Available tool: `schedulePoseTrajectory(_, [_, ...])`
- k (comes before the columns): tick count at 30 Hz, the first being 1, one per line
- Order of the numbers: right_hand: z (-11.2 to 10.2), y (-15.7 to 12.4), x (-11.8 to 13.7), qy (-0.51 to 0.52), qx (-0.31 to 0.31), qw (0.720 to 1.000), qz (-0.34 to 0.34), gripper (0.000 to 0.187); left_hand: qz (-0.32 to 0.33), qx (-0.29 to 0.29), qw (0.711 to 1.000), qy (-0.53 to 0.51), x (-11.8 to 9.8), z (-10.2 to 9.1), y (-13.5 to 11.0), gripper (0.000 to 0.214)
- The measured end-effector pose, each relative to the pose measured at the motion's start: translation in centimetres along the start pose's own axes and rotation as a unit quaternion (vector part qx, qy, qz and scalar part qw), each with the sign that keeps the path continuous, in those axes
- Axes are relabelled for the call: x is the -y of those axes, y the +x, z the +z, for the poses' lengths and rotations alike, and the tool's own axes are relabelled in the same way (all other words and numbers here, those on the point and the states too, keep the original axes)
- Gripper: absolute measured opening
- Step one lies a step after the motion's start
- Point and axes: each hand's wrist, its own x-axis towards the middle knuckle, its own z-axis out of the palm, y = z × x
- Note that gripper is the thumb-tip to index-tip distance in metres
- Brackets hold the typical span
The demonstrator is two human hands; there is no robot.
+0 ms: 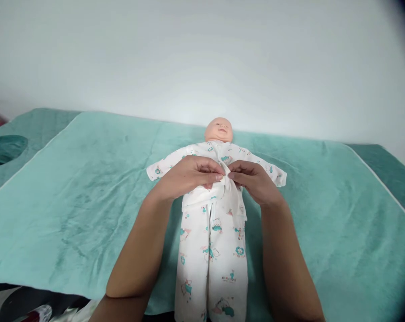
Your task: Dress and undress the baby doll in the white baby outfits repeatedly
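A baby doll [219, 129] lies on its back, dressed in a white printed baby shirt [195, 203] and matching pants [227, 264]. Over the doll's chest, my left hand [197, 172] pinches the front edge of the shirt between thumb and fingers. My right hand [252, 176] pinches the same front opening from the other side, its fingertips close to the left ones. The cloth is drawn up into a small peak between them. Both sleeves lie spread out to the sides. Whatever fastener sits under my fingertips is too small to make out.
A light green towel [98, 197] covers the padded table under the doll, over a darker green cover [380, 156]. Behind it rises a pale wall [202, 58]. At the left is a hole [6, 150] in the darker cover. Unclear items [37, 313] lie below the front edge.
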Motion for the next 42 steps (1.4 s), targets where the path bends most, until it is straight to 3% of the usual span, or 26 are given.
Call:
schedulePoseTrajectory(7, [-0.3,0.4,-0.6,0.05,-0.039,0.998,0.009,0.017,0.005,-0.018,0.998,-0.066,0.5,0.4,0.4,0.019])
schedulePoseTrajectory(10, [-0.3,0.3,-0.5,0.064,-0.021,0.998,0.0,0.012,0.022,-0.018,0.997,-0.077,0.4,0.1,0.3,0.019])
schedulePoseTrajectory(14, [-0.4,0.3,-0.7,0.067,0.011,0.998,-0.012,0.015,0.026,-0.011,0.997,-0.075,0.2,0.1,0.3,0.016])
schedulePoseTrajectory(19, [-0.6,0.5,-1.4,0.074,0.007,0.997,-0.014,0.019,0.024,0.027,0.997,-0.068,-0.1,0.1,0.1,0.011])
schedulePoseTrajectory(27, [0.3,0.6,-0.7,0.093,-0.001,0.995,-0.028,0.023,0.023,0.043,0.997,-0.057,-0.1,0.3,0.1,0.011])
schedulePoseTrajectory(42, [0.4,0.5,-0.1,0.079,-0.014,0.996,-0.026,0.023,0.032,0.015,0.998,-0.047,0.3,0.8,0.4,0.017])
